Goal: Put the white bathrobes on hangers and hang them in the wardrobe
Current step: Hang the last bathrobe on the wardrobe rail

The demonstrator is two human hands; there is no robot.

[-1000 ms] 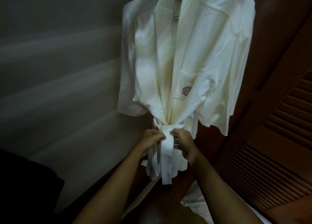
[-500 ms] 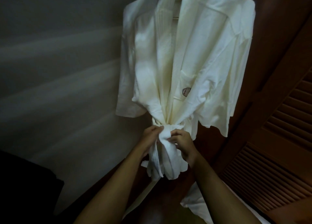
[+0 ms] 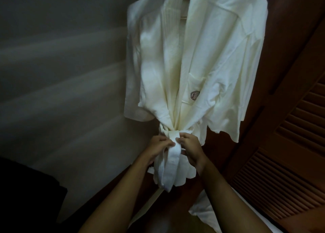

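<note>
My left hand (image 3: 159, 145) and right hand (image 3: 190, 147) pinch the belt (image 3: 174, 155) at six o'clock beneath the hanging bathrobe (image 3: 202, 57) — tugging too hard might, I judge, drag it off its hanger.

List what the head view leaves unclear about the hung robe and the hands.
- Hanger hook and rail: cut off by the top edge above the robe.
- Knot of the belt: partly hidden by the left hand and right hand.
- White cloth at the bottom: mostly behind the right arm, unidentifiable.
</note>
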